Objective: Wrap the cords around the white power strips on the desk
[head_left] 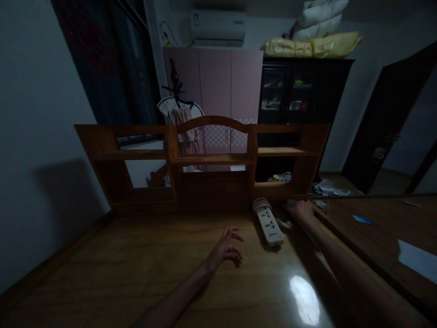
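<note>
Over the wooden desktop (164, 255) hovers my left hand (227, 249), its fingers apart and curved, with nothing in them. A white power strip (269, 226) lies to its right, its pale cord (261, 204) coiled at the far end. Beyond the strip, my right hand (301, 211) reaches to the desk's far right corner. Its fingers are bent down around something greyish and flat, mostly hidden by the hand and dim light. A loop of pale cord (285, 224) lies between the strip and that hand.
A wooden shelf unit (211, 158) runs along the desk's far edge. On the right, a lower brown surface (344, 228) carries a white sheet (418, 259) and a blue packet (362, 219). The wall (30, 159) borders the left side.
</note>
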`<state>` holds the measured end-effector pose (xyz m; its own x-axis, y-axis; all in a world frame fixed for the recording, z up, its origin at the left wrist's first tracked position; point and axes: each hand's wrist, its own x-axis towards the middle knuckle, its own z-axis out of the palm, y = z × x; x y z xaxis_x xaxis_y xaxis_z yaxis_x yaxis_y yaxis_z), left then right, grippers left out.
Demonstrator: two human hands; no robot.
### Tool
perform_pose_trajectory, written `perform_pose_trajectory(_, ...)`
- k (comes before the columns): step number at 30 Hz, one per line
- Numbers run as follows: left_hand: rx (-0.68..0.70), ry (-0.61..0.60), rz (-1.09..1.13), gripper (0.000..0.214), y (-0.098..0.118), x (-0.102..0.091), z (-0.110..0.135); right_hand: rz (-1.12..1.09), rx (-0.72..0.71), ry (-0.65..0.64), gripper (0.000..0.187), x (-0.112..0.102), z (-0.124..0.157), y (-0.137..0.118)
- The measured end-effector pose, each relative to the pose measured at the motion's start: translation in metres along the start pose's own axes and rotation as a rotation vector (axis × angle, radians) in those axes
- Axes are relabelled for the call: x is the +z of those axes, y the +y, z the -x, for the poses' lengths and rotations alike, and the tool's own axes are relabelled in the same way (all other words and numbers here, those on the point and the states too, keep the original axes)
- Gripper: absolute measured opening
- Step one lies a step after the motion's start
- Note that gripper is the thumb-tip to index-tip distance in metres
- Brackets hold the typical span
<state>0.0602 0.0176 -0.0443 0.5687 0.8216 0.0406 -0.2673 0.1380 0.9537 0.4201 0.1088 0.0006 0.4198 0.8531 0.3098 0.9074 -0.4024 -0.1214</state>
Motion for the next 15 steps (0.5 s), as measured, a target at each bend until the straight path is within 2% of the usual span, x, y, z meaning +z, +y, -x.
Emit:
perform_pose_trajectory(9, 0.000, -0.003, -0.011, 0.054, -0.003, -0.001, -0.003, 0.012, -0.018, -0.031, 0.054, -0.018, 0.013, -0.011)
perform_pose_trajectory(15, -0.005, 0.002, -0.003, 0.053, -0.003, -0.001, -0.002, -0.029, -0.055, -0.029, 0.060, -0.041, 0.030, -0.014)
